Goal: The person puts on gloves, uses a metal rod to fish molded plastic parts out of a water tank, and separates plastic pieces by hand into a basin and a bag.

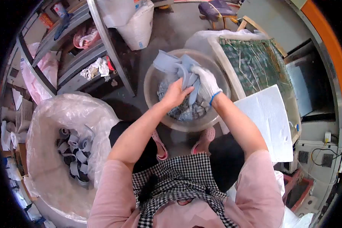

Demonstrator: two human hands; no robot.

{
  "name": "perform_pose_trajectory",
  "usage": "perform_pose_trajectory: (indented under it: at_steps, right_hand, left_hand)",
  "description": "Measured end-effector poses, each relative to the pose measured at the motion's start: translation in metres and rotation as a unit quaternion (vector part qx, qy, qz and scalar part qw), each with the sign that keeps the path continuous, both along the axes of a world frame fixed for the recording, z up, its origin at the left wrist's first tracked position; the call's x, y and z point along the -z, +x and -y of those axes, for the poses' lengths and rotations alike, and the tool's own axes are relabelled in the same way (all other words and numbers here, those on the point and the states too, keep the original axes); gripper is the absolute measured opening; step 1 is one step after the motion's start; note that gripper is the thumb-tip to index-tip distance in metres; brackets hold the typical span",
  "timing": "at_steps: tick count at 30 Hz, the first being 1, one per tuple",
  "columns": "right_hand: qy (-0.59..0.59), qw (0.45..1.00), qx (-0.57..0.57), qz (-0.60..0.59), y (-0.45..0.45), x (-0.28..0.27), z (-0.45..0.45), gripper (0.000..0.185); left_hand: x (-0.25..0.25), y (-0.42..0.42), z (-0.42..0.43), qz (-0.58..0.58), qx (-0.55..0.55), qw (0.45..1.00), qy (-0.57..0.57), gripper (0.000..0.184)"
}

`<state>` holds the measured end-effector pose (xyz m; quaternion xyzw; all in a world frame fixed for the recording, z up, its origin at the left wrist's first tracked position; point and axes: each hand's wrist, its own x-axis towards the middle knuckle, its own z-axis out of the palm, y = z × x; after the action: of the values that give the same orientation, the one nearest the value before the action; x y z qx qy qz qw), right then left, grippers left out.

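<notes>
A bundle of grey-blue curved plastic pieces (166,62) is held over a wide round tub (150,91). My bare left hand (174,93) is closed on the lower left side of the bundle, its thumb reaching across a piece. In a white knit glove with a blue cuff, my right hand (207,81) grips the pieces from the right. Thin grey scraps (178,110) lie in the tub below both hands. How many pieces each hand holds is hidden by overlap.
At left stands a large container lined with clear plastic (45,133), holding several curled grey pieces (79,155). A metal shelf frame (110,49) rises behind it. On the right are a green mesh tray (247,64) and a white foam board (268,121). A white sack (136,26) stands ahead.
</notes>
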<state>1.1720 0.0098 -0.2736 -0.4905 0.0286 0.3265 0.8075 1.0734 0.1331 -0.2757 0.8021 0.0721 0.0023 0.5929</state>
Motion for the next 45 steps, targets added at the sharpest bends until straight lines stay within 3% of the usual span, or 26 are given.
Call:
perform_pose_trajectory:
  at_steps: [2,3,5,6,7,8,10,12,14,15,17,19,21,27,29,31,32,33,34,36,38,40,42,43,44,45]
  right_hand:
    - [-0.220,0.972,-0.012,0.081,0.000,-0.008,0.009,0.047]
    - [-0.197,0.979,0.030,0.049,-0.002,-0.001,0.008,0.031]
    - [-0.259,0.960,0.047,0.093,0.026,0.048,0.020,0.034]
    - [-0.319,0.935,0.062,0.142,0.024,0.047,0.021,0.037]
    - [-0.295,0.949,0.057,0.092,0.024,0.043,0.028,0.052]
    - [-0.296,0.949,0.056,0.089,0.028,0.048,0.034,0.052]
    - [-0.391,0.895,0.027,0.211,0.041,0.060,0.051,0.066]
    - [-0.392,0.889,0.032,0.235,0.045,0.067,0.053,0.065]
    - [-0.431,0.853,0.004,0.294,0.040,0.066,0.047,0.065]
    - [-0.418,0.849,-0.011,0.324,0.023,0.041,0.039,0.066]
    - [-0.419,0.821,-0.048,0.386,-0.008,0.011,0.020,0.066]
    - [-0.392,0.794,-0.088,0.456,-0.040,-0.017,-0.012,0.065]
    - [-0.298,0.784,-0.130,0.529,-0.076,-0.043,-0.044,0.063]
    - [-0.003,0.787,-0.287,0.547,-0.200,-0.136,-0.169,0.060]
    - [0.004,0.729,-0.350,0.588,-0.233,-0.160,-0.198,0.055]
    - [-0.086,0.627,-0.443,0.634,-0.248,-0.180,-0.216,0.055]
    - [-0.007,0.626,-0.355,0.694,-0.251,-0.143,-0.237,0.058]
    - [-0.028,0.592,-0.332,0.734,-0.244,-0.153,-0.218,0.058]
    - [-0.052,0.524,-0.203,0.826,-0.234,-0.155,-0.192,0.062]
    - [-0.168,0.509,-0.352,0.767,-0.208,-0.177,-0.119,0.055]
    - [-0.284,0.518,-0.256,0.765,-0.169,-0.168,-0.032,0.044]
    - [-0.408,0.524,-0.131,0.736,-0.118,-0.137,0.072,0.037]
    - [-0.589,0.519,-0.063,0.616,-0.094,-0.139,0.201,0.037]
    - [-0.671,0.506,-0.044,0.541,-0.082,-0.141,0.265,0.038]
    - [-0.780,0.474,-0.041,0.406,-0.085,-0.145,0.320,0.044]
    - [-0.832,0.385,0.059,0.396,-0.096,-0.121,0.375,0.045]
  left_hand:
    - [0.018,-0.006,0.003,-0.079,0.046,0.994,-0.057,0.028]
    - [0.028,-0.008,0.002,-0.016,0.045,0.999,-0.014,0.028]
    - [0.061,-0.008,-0.008,0.114,0.027,0.992,0.039,0.032]
    - [0.068,-0.014,-0.013,0.107,0.029,0.993,0.036,0.032]
    - [0.075,-0.020,-0.019,0.014,0.053,0.995,0.078,0.034]
    - [0.081,-0.025,-0.026,-0.078,0.076,0.987,0.120,0.035]
    - [0.137,-0.045,-0.038,-0.079,0.134,0.973,0.172,0.040]
    - [0.175,-0.058,-0.038,-0.082,0.186,0.953,0.226,0.045]
    - [0.193,-0.070,-0.040,-0.246,0.240,0.895,0.284,0.050]
    - [0.198,-0.077,-0.038,-0.251,0.230,0.896,0.285,0.050]
    - [0.203,-0.095,-0.030,-0.152,0.239,0.829,0.483,0.060]
    - [0.202,-0.078,-0.010,-0.223,0.188,0.835,0.467,0.038]
    - [0.176,-0.059,0.019,-0.262,0.288,0.758,0.523,0.032]
    - [0.148,-0.096,0.040,-0.183,0.218,0.840,0.462,0.035]
    - [0.148,-0.117,0.037,-0.144,0.192,0.861,0.449,0.037]
    - [0.149,-0.129,0.033,-0.078,0.189,0.871,0.448,0.038]
    - [0.149,-0.132,0.027,-0.035,0.190,0.873,0.447,0.039]
    - [0.151,-0.135,0.019,0.005,0.187,0.877,0.443,0.040]
    - [0.152,-0.134,0.012,0.051,0.179,0.878,0.441,0.041]
    - [0.152,-0.126,-0.001,0.179,0.130,0.866,0.449,0.043]
    - [0.125,-0.109,-0.006,0.233,0.070,0.869,0.430,0.044]
    - [0.008,-0.097,0.015,0.019,0.019,0.940,0.341,0.042]
    - [-0.046,-0.077,0.045,0.151,-0.011,0.934,0.324,0.042]
    - [-0.074,-0.069,0.075,0.145,0.001,0.943,0.299,0.040]
    - [-0.097,-0.060,0.107,0.150,0.021,0.943,0.296,0.040]
    - [-0.116,-0.053,0.142,0.201,0.065,0.935,0.284,0.041]
